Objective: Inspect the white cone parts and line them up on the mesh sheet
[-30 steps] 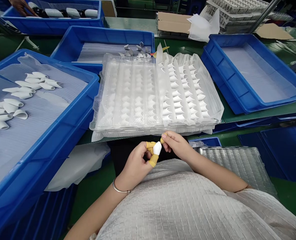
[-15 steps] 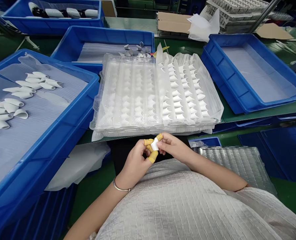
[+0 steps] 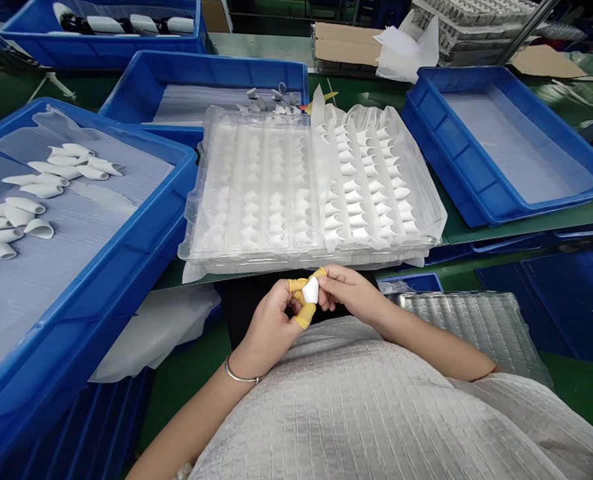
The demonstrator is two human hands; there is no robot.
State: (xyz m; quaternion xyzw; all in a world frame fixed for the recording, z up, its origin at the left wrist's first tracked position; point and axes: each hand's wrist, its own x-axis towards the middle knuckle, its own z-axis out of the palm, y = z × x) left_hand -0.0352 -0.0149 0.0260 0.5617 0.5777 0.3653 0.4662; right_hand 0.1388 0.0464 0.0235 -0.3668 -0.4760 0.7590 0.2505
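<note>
A small white piece (image 3: 311, 291) is held between both hands, in front of the body and below the edge of the clear plastic tray (image 3: 256, 256). My left hand (image 3: 276, 313), with yellow covers on its fingertips, pinches the piece from the left. My right hand (image 3: 343, 288) grips its right side, with a yellow cover on one finger. The tray holds rows of white pieces; its left part lies under a clear sheet, and curved white pieces (image 3: 357, 220) show on the right.
At left, a blue bin (image 3: 101, 257) holds several white tapered pieces (image 3: 40, 228). More blue bins stand behind. Another blue bin (image 3: 481, 190), lined with a sheet, is at right. A ridged clear tray (image 3: 471, 327) lies lower right.
The white piece has turned between the fingers and shows a wider face. My right thumb has shifted slightly up on it. The view has moved very slightly.
</note>
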